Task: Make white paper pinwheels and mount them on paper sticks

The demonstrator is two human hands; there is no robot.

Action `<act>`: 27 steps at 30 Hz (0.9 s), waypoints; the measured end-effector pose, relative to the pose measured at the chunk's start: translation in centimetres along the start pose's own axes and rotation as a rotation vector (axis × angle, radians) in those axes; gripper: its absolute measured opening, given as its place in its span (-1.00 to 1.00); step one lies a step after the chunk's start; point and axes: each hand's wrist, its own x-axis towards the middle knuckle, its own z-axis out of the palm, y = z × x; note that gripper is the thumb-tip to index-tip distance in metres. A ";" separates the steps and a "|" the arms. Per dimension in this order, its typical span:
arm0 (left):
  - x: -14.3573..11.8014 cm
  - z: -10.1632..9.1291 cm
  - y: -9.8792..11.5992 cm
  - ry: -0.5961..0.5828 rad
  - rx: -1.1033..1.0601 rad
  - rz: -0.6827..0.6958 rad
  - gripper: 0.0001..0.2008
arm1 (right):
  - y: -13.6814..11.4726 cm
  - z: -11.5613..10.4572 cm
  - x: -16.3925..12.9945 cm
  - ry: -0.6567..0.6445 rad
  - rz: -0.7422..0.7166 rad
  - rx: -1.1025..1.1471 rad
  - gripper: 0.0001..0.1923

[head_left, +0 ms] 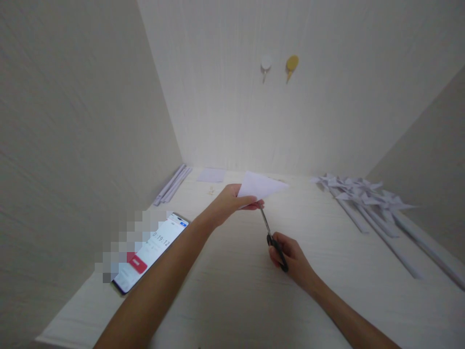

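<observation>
Held folded white paper triangle (262, 186) pinched in left hand (225, 203); gripped black-handled metal scissors (273, 238) in right hand (290, 259), blades touching paper edge.

White folded paper (262, 186), black-handled scissors (273, 237), a phone (150, 252) with a red button, pale wood-grain table (232, 291).

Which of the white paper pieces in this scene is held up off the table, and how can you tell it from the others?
The folded triangular sheet, pinched in the left hand with the scissors in the right hand at its lower edge. The small flat sheet lies on the table.
</observation>
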 end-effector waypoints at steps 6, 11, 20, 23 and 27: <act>-0.2 -0.1 0.2 -0.026 0.014 0.013 -0.86 | 0.1 -0.2 -0.1 0.038 0.004 -0.039 -0.69; -0.2 -0.1 0.2 -0.033 0.018 0.016 -0.85 | 0.2 -0.2 -0.1 0.041 0.019 -0.043 -0.69; -0.2 0.1 0.4 -0.021 0.034 0.009 -0.84 | 0.7 -0.2 0.0 0.040 0.009 -0.029 -0.69; -0.2 0.1 0.3 -0.022 0.039 0.014 -0.84 | 0.6 -0.2 -0.1 0.042 0.003 -0.045 -0.69; -0.2 0.0 0.3 -0.030 0.057 0.016 -0.85 | 0.4 -0.2 -0.1 0.040 0.006 -0.071 -0.70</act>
